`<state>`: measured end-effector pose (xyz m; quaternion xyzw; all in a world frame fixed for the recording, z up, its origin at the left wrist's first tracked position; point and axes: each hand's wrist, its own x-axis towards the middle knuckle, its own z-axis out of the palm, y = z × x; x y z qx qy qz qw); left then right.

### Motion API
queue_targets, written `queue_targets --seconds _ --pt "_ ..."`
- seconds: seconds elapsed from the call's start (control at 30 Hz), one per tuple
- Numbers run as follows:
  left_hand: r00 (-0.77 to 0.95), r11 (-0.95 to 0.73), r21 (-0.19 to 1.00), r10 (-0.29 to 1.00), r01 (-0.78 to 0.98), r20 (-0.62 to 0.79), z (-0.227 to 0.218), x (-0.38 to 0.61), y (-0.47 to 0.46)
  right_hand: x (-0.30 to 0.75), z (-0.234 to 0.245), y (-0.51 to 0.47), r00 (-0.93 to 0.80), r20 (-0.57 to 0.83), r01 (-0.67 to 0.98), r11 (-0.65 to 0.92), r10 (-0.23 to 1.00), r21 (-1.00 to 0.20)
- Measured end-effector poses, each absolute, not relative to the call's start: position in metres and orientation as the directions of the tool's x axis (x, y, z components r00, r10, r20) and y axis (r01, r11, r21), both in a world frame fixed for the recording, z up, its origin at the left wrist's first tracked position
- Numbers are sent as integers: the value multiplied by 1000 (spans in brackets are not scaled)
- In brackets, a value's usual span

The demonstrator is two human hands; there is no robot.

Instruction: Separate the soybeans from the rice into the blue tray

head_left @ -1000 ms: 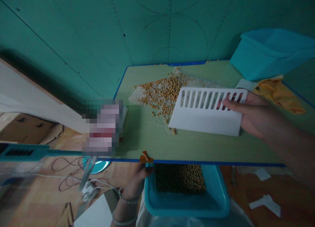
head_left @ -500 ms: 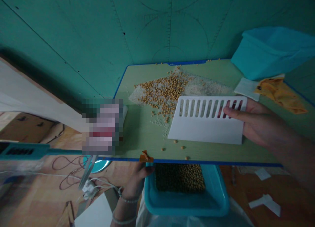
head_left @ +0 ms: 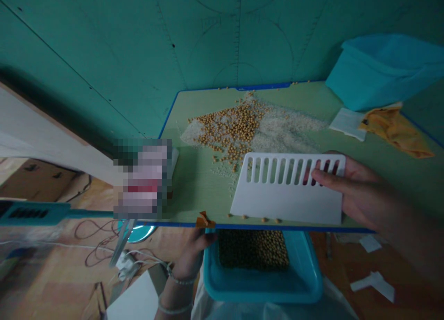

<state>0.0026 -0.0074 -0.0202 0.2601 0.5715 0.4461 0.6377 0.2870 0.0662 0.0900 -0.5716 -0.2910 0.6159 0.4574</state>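
Observation:
My right hand grips the right end of a white slotted plastic scraper, thumb over the slots. The scraper's lower edge is close to the front edge of the green tabletop, with several loose soybeans along it. Behind the scraper lies a spread of soybeans mixed with white grains that look like rice. Below the table edge, my left hand holds the left rim of a blue plastic basin. Inside the basin is a layer of soybeans, partly in shadow.
At the back right stands a blue fabric bin, beside a yellow cloth and a white packet. An orange tape piece sticks to the front edge. A pixelated object is at the left; cables lie on the floor.
My right hand has drawn the scraper toward the front edge and slightly left, bringing a few soybeans with it. My left hand and the basin have stayed in place.

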Motion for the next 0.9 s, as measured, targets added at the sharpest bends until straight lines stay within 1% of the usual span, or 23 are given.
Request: queue_targets --seconds 0.13,0.37,0.63,0.7,0.8,0.9 --pt "-28 476 830 863 -290 -505 -24 2 -8 282 88 58 75 -428 -241 -401 900 -884" --pt "41 488 814 864 -315 -502 -28 -1 -9 273 89 62 28 -423 -203 -409 906 -890" --pt "5 462 846 878 -265 -479 -23 2 -7 282 90 59 -56 -446 -153 -449 893 -880" --pt "-6 460 849 879 -258 -478 -21 3 -6 284 92 58 -41 -433 -148 -435 900 -888" --pt "-20 465 850 874 -248 -485 -22 2 -7 285 97 66 86 -360 -196 -339 929 -920" --pt "-4 450 864 886 -224 -463 -27 -1 -9 288 104 85 253 -189 -217 -135 949 -967"
